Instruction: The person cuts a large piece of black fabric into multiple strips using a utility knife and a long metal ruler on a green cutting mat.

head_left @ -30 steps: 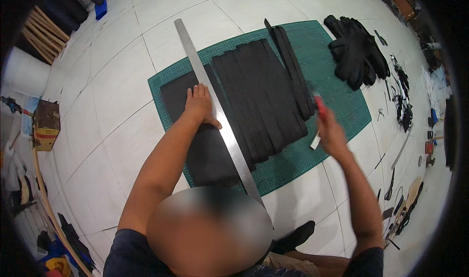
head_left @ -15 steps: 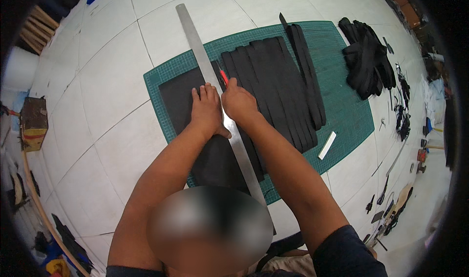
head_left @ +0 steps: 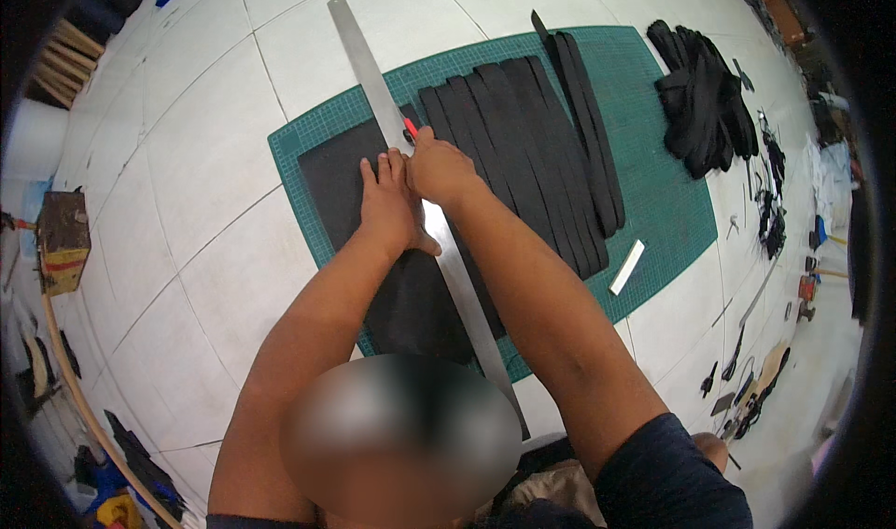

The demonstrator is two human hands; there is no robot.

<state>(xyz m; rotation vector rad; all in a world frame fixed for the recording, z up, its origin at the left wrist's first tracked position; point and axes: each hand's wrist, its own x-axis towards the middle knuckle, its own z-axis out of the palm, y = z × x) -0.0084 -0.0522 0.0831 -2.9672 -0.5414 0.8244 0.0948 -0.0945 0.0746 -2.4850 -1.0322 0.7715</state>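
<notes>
A red-handled tool is gripped in the curled right hand, at the ruler's edge; its tip cannot be made out. The metal ruler is pressed by the left hand, fingers slightly spread, thumb out, against the right hand. Black sheet is spread beneath the left hand and ruler. Fine grid printing is borne by the green mat, too small to read. Right of the grip: black strips, partly covered by the right forearm; a white bar; farther off, a black bundle.
</notes>
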